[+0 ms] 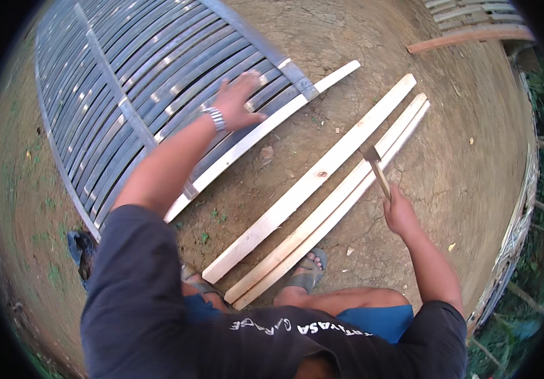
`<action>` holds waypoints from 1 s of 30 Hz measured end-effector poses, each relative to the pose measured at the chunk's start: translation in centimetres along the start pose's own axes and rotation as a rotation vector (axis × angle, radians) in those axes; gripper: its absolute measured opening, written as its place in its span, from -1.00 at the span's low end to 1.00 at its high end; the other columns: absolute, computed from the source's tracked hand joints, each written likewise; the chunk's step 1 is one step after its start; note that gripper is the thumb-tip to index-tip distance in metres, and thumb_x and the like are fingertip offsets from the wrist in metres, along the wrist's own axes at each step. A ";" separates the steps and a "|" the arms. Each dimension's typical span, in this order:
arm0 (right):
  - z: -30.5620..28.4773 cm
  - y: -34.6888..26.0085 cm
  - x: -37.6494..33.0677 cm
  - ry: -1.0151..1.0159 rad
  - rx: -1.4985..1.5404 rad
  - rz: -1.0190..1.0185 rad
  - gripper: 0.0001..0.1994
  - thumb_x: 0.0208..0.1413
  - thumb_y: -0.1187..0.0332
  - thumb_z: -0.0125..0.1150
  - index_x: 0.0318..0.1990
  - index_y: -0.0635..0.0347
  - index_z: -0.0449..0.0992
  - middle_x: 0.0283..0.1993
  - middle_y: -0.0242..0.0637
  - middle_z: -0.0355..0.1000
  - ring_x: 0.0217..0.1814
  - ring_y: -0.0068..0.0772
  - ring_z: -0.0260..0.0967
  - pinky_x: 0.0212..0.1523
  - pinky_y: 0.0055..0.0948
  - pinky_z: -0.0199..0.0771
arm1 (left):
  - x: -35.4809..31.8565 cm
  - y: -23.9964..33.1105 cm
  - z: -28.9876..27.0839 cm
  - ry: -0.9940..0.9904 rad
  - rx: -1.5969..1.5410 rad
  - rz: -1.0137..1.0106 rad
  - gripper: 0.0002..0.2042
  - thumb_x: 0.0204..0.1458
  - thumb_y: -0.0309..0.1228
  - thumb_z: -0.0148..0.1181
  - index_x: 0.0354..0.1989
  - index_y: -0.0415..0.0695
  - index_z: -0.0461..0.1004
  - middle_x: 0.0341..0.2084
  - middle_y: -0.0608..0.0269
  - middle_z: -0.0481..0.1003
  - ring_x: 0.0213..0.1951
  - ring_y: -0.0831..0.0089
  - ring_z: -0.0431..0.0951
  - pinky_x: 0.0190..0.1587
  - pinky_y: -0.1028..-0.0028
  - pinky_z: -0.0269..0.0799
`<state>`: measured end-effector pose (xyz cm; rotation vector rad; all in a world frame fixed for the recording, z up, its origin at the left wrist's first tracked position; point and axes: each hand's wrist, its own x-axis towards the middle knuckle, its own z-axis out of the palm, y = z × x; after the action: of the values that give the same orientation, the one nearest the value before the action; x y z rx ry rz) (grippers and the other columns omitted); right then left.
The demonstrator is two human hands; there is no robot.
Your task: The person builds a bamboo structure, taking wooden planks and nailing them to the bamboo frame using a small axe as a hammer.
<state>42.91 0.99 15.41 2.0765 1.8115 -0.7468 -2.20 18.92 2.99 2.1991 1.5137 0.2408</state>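
Shirt [136, 265] foremost, I see the spread left hand [237, 104] nearer the diagonal batten [253, 140] than the right hand [401, 211] gripping a hammer [371, 153].

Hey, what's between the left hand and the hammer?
In the head view, from the left hand to the hammer: part of the slatted panel, the pale board along its edge, a strip of dirt, then the knotted pale plank.

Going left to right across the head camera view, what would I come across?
Dark crumpled bundle, silver wristband, left hand, right sandal, hammer, right hand, green plants.
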 end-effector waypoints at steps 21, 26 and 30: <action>9.8 -19.3 -3.1 -0.173 0.115 -0.417 -0.55 0.34 0.31 0.07 0.33 0.15 0.22 -0.08 0.23 0.53 0.03 0.32 0.49 0.02 0.01 0.48 | -48.0 -3.9 8.9 0.059 0.158 -0.869 0.09 -0.02 0.07 0.37 0.55 -0.13 -0.18 0.55 -0.02 -0.25 0.56 -0.02 -0.35 0.47 -0.21 -0.52; 12.4 -25.2 -2.5 -0.187 0.304 -0.246 -0.56 0.36 0.27 0.06 0.31 0.20 0.24 -0.19 0.08 0.55 -0.13 0.19 0.53 -0.10 -0.04 0.48 | -47.5 -3.9 8.2 0.016 0.134 -0.891 0.09 -0.07 0.02 0.41 0.54 -0.12 -0.15 0.55 0.00 -0.22 0.56 0.01 -0.32 0.49 -0.16 -0.50; 16.0 -25.4 0.5 -0.057 0.349 -0.218 -0.54 0.37 0.16 0.07 0.29 0.22 0.25 -0.29 0.01 0.51 -0.28 -0.07 0.52 -0.20 -0.11 0.48 | -47.7 -4.0 7.6 -0.006 0.073 -0.884 0.10 -0.06 0.05 0.41 0.55 -0.08 -0.17 0.55 0.01 -0.25 0.56 -0.01 -0.34 0.48 -0.19 -0.48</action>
<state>15.03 -2.75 4.93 2.0477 2.0160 -1.2469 -20.70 -25.75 -0.25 1.3704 2.3280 -0.1128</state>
